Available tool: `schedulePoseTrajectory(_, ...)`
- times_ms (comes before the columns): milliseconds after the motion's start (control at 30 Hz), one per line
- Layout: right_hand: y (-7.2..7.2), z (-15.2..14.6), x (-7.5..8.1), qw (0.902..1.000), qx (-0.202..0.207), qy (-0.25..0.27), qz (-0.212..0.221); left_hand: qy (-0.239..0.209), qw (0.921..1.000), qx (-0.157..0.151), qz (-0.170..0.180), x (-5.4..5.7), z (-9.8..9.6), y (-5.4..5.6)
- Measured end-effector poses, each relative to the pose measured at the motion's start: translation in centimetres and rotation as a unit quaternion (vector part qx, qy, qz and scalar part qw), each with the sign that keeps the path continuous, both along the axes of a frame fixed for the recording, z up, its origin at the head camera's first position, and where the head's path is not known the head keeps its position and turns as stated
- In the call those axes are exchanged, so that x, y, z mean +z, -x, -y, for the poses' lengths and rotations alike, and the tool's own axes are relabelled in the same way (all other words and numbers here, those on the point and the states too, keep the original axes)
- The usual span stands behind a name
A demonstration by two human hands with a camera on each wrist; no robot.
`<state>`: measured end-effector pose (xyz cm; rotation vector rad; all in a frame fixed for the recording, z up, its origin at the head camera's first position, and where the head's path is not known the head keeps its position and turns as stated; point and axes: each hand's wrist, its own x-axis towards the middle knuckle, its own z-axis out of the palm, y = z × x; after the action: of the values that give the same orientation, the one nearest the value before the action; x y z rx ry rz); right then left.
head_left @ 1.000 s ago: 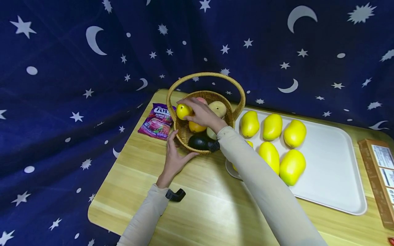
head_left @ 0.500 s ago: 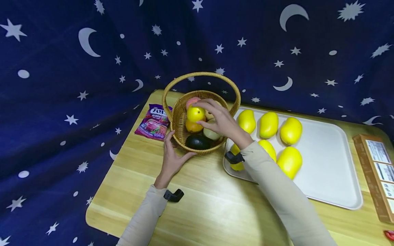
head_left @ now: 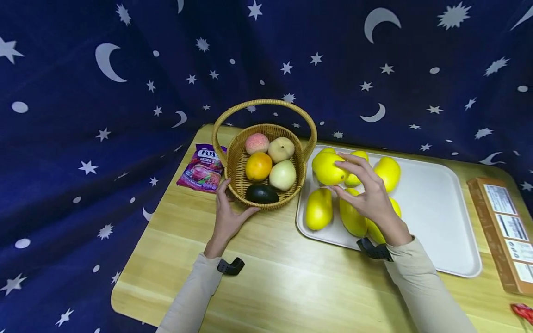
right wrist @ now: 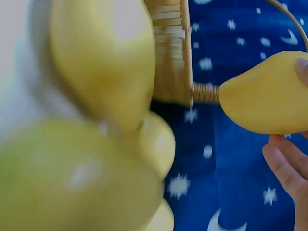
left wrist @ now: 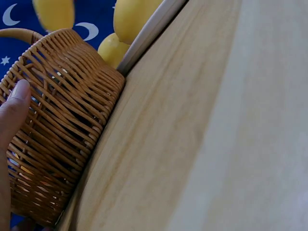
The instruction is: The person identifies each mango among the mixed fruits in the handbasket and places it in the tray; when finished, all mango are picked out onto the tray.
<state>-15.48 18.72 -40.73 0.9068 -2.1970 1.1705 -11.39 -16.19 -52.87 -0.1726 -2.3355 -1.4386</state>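
In the head view my right hand (head_left: 372,199) pinches a yellow mango (head_left: 328,169) between thumb and fingers, raised over the left part of the white tray (head_left: 437,222). The same mango (right wrist: 267,94) shows at the right of the right wrist view. My left hand (head_left: 226,219) holds the near left side of the wicker basket (head_left: 300,182), its thumb (left wrist: 17,103) against the woven wall. Inside the basket lie a peach (head_left: 257,143), an orange (head_left: 258,166), a dark avocado (head_left: 261,194), a beige round fruit (head_left: 281,149) and a pale green round fruit (head_left: 282,175).
Several more mangoes lie on the tray, including one at its near left (head_left: 319,210). A purple candy bag (head_left: 202,167) lies left of the basket. A brown box (head_left: 501,231) stands right of the tray, with a small red item (head_left: 522,312) nearer. A starry curtain (head_left: 137,115) hangs behind.
My right hand has carried the yellow mango out of the basket and rightward over the tray. My left hand stays at the basket. The head view has shifted slightly.
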Motion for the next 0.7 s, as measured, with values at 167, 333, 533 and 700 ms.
schedulePoseTrajectory(167, -1.5, -3.4, 0.2, 0.9978, -0.064, 0.017, 0.007, -0.002, 1.0000, -0.001, -0.002, -0.1, 0.0, 0.0)
schedulePoseTrajectory(333, -2.8, -6.7, 0.9, 0.9900, -0.134, 0.044, 0.011, -0.009, 1.0000, -0.004, -0.001, -0.2, -0.1, 0.1)
schedulePoseTrajectory(533, -2.1, -12.6, -2.1, 0.9601, -0.276, 0.025, 0.040, -0.005, 1.0000, -0.005, -0.005, -0.2, -0.1, 0.1)
schedulePoseTrajectory(700, -1.2, -16.2, -5.4, 0.9255, -0.355, -0.045, 0.122, -0.002, 0.9999, -0.004, -0.010, -0.1, 0.1, 0.0)
